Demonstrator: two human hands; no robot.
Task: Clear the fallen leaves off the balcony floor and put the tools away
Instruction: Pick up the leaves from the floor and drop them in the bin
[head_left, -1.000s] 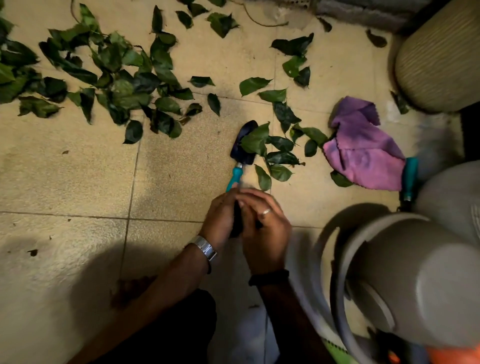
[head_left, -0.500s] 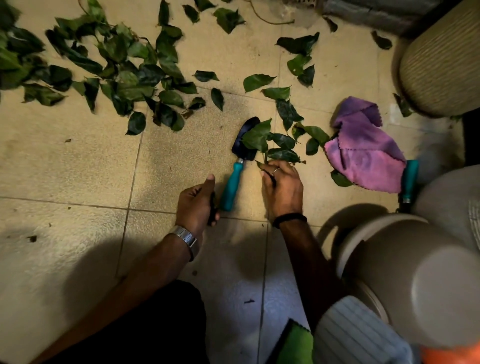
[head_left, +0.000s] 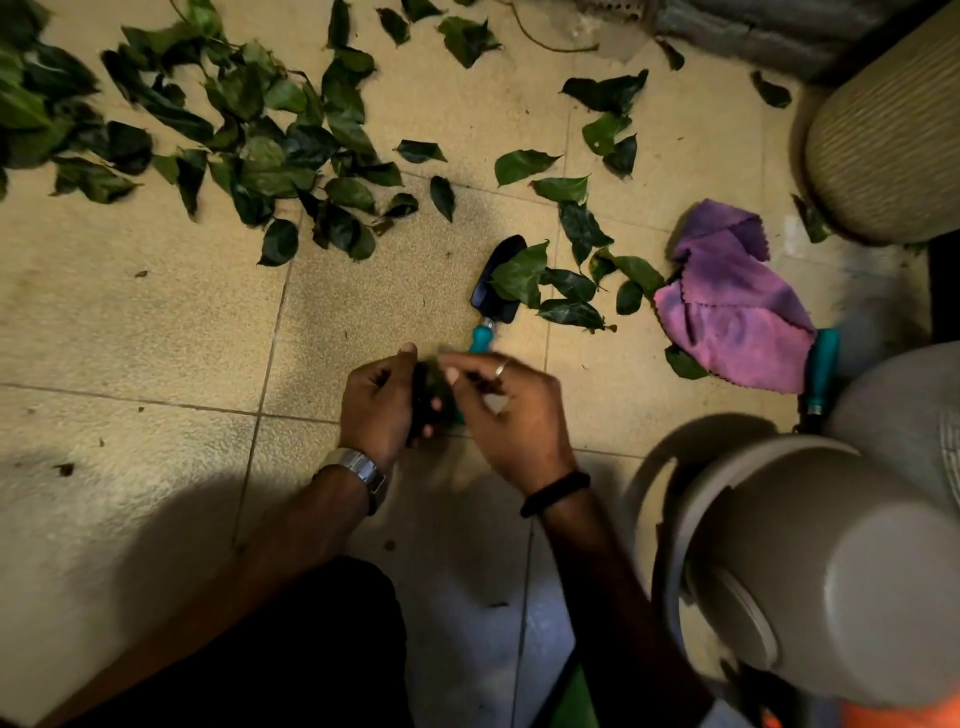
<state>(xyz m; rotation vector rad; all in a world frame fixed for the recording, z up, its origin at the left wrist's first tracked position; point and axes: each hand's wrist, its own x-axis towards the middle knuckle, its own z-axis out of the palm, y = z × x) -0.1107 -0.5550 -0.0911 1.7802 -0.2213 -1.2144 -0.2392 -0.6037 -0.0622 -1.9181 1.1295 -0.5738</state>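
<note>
Green leaves (head_left: 249, 145) lie scattered over the tiled balcony floor (head_left: 130, 322), thickest at the upper left, with a smaller group (head_left: 571, 291) beside a hand trowel. The trowel has a dark blade (head_left: 488, 291) with a leaf on it and a teal handle (head_left: 480, 339). My left hand (head_left: 376, 405) grips a dark bunch of leaves (head_left: 430, 400) just below that handle. My right hand (head_left: 511, 415) meets it from the right, its thumb and fingers pinching a leaf against the bunch. Motion blur hides the fingertips.
A purple cloth (head_left: 727, 306) lies crumpled at the right, next to a second teal-handled tool (head_left: 823, 364). A grey bin with a lid (head_left: 810, 582) stands at the lower right. A ribbed pot (head_left: 883, 130) fills the upper right corner.
My right hand had reached out to the leaves beside the trowel and has come back to my left hand. The left hand has stayed in place with its bunch.
</note>
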